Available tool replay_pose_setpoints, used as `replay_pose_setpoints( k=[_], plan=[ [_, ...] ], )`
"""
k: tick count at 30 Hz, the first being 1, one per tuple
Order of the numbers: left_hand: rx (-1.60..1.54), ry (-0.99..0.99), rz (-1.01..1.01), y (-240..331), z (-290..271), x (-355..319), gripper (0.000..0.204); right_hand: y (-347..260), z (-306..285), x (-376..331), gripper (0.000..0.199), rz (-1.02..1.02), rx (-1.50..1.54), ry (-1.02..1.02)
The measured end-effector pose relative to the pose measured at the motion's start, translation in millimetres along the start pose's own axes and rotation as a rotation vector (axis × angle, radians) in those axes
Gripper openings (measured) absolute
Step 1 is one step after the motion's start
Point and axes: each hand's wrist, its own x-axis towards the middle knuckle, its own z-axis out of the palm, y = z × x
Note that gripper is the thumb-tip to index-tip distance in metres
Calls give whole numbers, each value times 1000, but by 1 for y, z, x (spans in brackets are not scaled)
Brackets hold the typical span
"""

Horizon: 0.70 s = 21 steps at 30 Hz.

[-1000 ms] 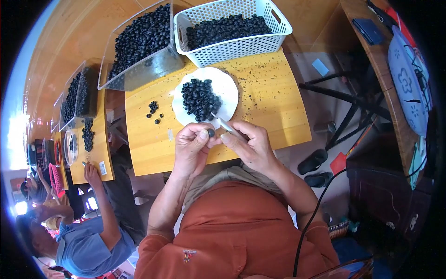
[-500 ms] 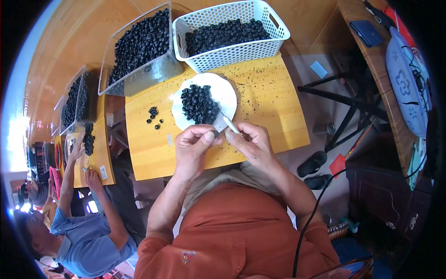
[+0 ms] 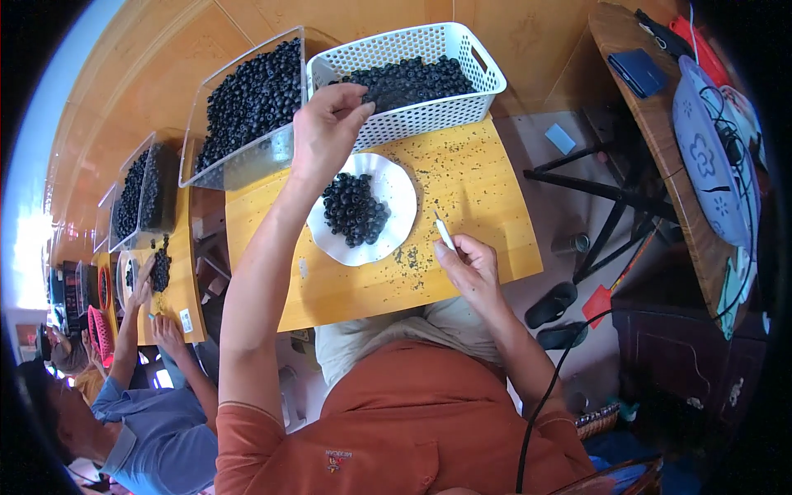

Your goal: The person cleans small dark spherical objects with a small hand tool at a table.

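My left hand (image 3: 326, 124) is stretched out to the near rim of a white slatted basket (image 3: 474, 99) full of dark round berries, its fingertips pinched together at the edge; whether a berry is between them I cannot tell. My right hand (image 3: 466, 264) rests on the near part of the wooden table (image 3: 487, 206) and grips a small white tool (image 3: 445, 233) that points upward. Between the hands lies a white paper plate (image 3: 400, 194) with a heap of dark berries (image 3: 355, 210).
A clear plastic bin (image 3: 239, 161) of dark berries stands left of the basket. Dark crumbs speckle the table. At the left another person in a blue shirt (image 3: 157, 429) works at a second table with more bins. Black sandals (image 3: 553, 305) lie on the floor at the right.
My left hand has left the spot beside my right hand and reached up across the plate to the basket rim. My right hand has stayed near the table's front with the white tool.
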Motion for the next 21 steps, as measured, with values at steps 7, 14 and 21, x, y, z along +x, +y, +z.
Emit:
replay_pose_setpoints(
  k=[7,14,21],
  plan=[
    [427,-452,298,-10,-7,-79,17,2,-6,-5,17,10,84,51],
    [655,-625,311,-10,-7,-92,19,-1,-5,-4,17,23,59,10],
    [596,-605,241,-13,-7,-94,18,3,-4,-5,17,16,33,21]
  ],
)
